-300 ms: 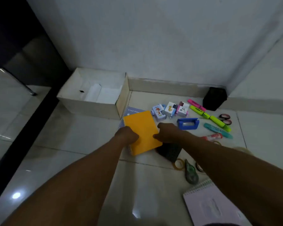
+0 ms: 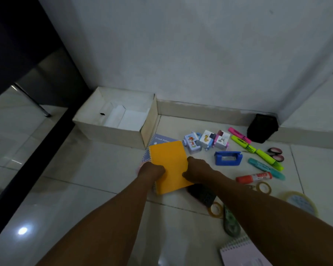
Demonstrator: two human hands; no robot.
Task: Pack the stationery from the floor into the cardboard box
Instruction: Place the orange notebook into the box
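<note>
A person's left hand (image 2: 152, 170) and right hand (image 2: 197, 169) grip an orange notebook (image 2: 169, 166) by its two sides, fingers clamped on the cover, atop a blue notebook (image 2: 161, 139) on the floor (image 2: 85, 179). The cardboard box (image 2: 112, 129) stands open just beyond. Highlighters (image 2: 265, 156), a glue stick (image 2: 254, 177) and tape rolls (image 2: 264, 187) lie to the right.

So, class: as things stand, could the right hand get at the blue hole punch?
Probably yes. The blue hole punch lies on open floor just beyond the right hand, with nothing between them. But that hand is now gripping the orange notebook and would have to let go first.
</note>
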